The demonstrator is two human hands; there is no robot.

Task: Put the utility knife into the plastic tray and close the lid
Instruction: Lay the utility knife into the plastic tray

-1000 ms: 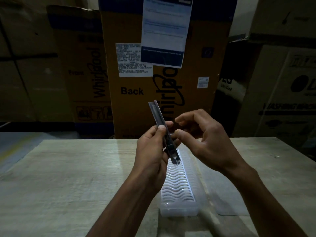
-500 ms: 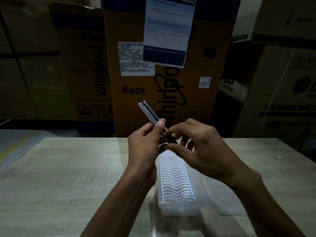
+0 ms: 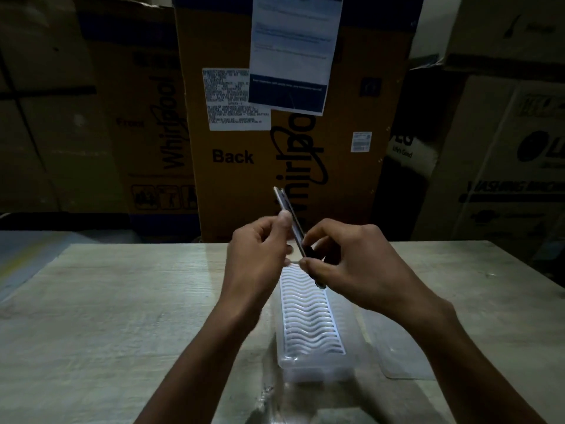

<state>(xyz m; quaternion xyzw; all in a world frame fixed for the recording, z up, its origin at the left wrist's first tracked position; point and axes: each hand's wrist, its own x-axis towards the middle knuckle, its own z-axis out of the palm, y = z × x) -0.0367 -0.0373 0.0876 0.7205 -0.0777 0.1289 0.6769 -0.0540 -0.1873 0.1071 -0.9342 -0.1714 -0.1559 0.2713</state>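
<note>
I hold a slim dark utility knife [image 3: 289, 214] above the table, tilted with its upper end pointing up and left. My left hand [image 3: 260, 258] pinches its upper part with thumb and fingers. My right hand [image 3: 354, 267] grips its lower end, which hangs just over the far end of the tray. The long clear plastic tray [image 3: 312, 365] with a white wavy ribbed insert lies lengthwise on the table under my hands. Its clear lid [image 3: 397, 359] lies flat on the table to the right of the tray.
The pale wood-grain table [image 3: 107, 316] stretches to both sides of the tray. Tall cardboard appliance boxes [image 3: 232, 154] stand close behind the table's far edge. The scene is dim.
My right hand has closed on the knife's lower end. The knife has swung from steeply upright to a lower tilt and shifted slightly right over the tray's far end.
</note>
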